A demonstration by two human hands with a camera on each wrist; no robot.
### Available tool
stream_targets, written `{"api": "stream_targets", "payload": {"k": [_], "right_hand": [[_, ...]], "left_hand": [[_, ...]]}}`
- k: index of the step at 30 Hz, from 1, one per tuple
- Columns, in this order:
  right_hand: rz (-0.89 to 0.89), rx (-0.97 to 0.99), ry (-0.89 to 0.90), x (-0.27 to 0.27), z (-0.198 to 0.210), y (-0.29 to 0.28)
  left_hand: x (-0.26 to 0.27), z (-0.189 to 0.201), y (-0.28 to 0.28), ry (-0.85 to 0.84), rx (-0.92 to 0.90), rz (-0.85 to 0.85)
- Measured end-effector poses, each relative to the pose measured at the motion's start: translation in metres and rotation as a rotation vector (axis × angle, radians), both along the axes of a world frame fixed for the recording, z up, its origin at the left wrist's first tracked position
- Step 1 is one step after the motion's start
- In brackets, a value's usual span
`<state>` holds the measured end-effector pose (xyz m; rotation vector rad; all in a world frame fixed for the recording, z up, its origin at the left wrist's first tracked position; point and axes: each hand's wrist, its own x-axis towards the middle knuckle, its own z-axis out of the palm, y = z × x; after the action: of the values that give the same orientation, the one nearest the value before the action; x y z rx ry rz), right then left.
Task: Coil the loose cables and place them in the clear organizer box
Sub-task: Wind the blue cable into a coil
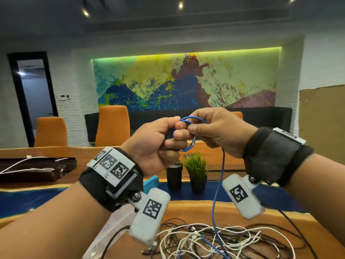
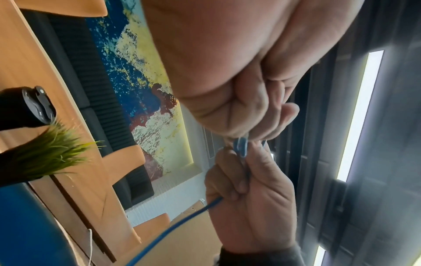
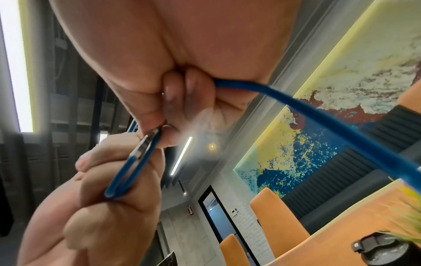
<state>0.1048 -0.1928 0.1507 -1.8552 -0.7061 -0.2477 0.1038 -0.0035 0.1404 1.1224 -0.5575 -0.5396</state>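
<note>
Both hands are raised above the table with a blue cable (image 1: 217, 191) between them. My left hand (image 1: 174, 136) grips several small loops of it (image 3: 127, 174) in curled fingers. My right hand (image 1: 195, 127) pinches the top of the loop with thumb and forefinger, and the cable's tail (image 3: 318, 115) leaves its palm. From there the free length hangs into a tangled pile of white and black cables (image 1: 224, 238) on the near table. The clear organizer box (image 1: 110, 228) lies at lower left, largely hidden by my left wrist.
A black tumbler (image 1: 174, 177) and a small potted grass plant (image 1: 197, 172) stand mid-table on the blue strip of the wooden table (image 1: 186, 206). A dark tray with a white cable (image 1: 33, 169) sits far left. Orange chairs (image 1: 113, 126) line the far side.
</note>
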Motion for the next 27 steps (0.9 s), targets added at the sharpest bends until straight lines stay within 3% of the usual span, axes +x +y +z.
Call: {"api": "stream_targets", "payload": {"k": [6, 10, 12, 13, 15, 18, 20, 22, 24, 27], "right_hand": [[0.043, 0.161, 0.036, 0.000, 0.002, 0.000], [-0.091, 0.338, 0.039, 0.002, 0.002, -0.018], [-0.177, 0.316, 0.058, 0.006, -0.009, -0.024], [-0.223, 0.199, 0.041, 0.007, -0.017, -0.023], [-0.266, -0.230, -0.069, 0.005, -0.035, -0.014], [-0.146, -0.829, -0.256, -0.012, -0.047, 0.004], [-0.080, -1.018, -0.404, -0.027, -0.042, 0.012], [-0.054, -0.969, -0.498, -0.039, -0.027, 0.010], [-0.102, -0.801, -0.573, -0.041, -0.010, 0.000], [-0.277, -0.609, -0.569, -0.034, 0.014, -0.016]], "left_hand": [[0.002, 0.000, -0.004, -0.018, -0.158, -0.007], [0.005, 0.008, 0.009, -0.046, -0.338, 0.029], [0.004, 0.010, 0.015, -0.085, -0.376, 0.034], [0.003, 0.011, 0.015, -0.119, -0.366, 0.041], [-0.001, 0.010, 0.010, -0.199, -0.287, 0.074], [0.000, 0.002, -0.001, -0.408, -0.041, 0.237], [0.003, -0.005, -0.003, -0.619, 0.178, 0.359], [0.004, -0.011, 0.000, -0.790, 0.397, 0.403], [0.003, -0.017, 0.004, -0.833, 0.503, 0.382], [-0.002, -0.021, 0.007, -0.697, 0.408, 0.365]]}}
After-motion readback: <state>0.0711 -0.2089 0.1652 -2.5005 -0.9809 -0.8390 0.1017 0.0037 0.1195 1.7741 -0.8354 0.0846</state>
